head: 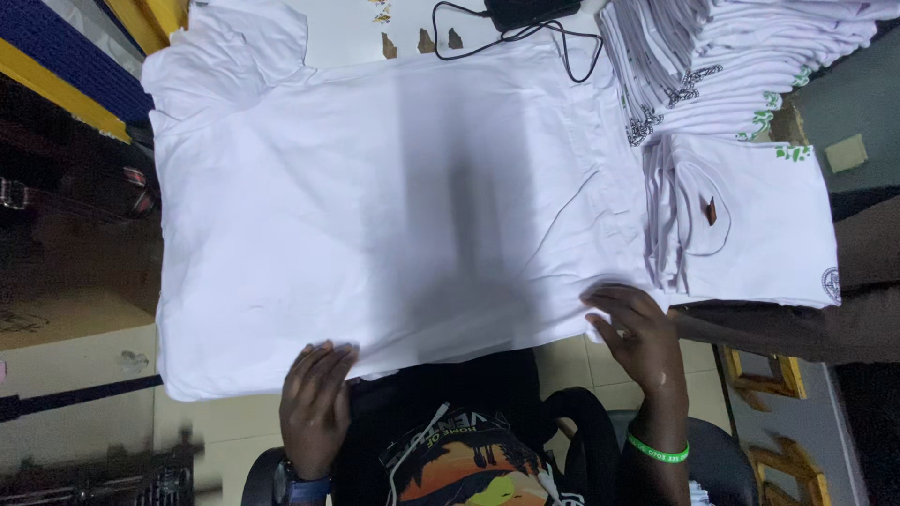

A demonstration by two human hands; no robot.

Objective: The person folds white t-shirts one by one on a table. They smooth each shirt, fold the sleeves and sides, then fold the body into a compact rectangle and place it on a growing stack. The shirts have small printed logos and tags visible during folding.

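1. White T-shirt: spread flat across the work table, filling most of the view. One short sleeve lies at the far left corner. The near edge hangs over the table edge toward the person.
2. Left hand: rests on the near edge of the T-shirt, left of centre. Fingers lie together and extended, pressed flat on the fabric; whether they pinch the hem cannot be told.
3. Right hand: sits at the near right edge of the T-shirt, touching the fabric. Fingers are slightly apart and curled; whether they grip the cloth cannot be told. A green wristband circles the wrist.
4. Stack of folded white shirts: lies just beside the spread T-shirt, on the right. Green printed marks show at its far right corner, and a round dark emblem is cut off at its near right edge. A small reddish-brown tag rests on top.
5. Second fanned pile of white shirts: far right, with dark and green prints on the folded edges; print detail is too small to make out.
6. Black cable: loops at the far edge, running to a dark device cut off by the top of the frame.
7. Yellowish square note: lies on the dark surface at the far right.
8. Left margin: dark and blurred; contents cannot be identified.
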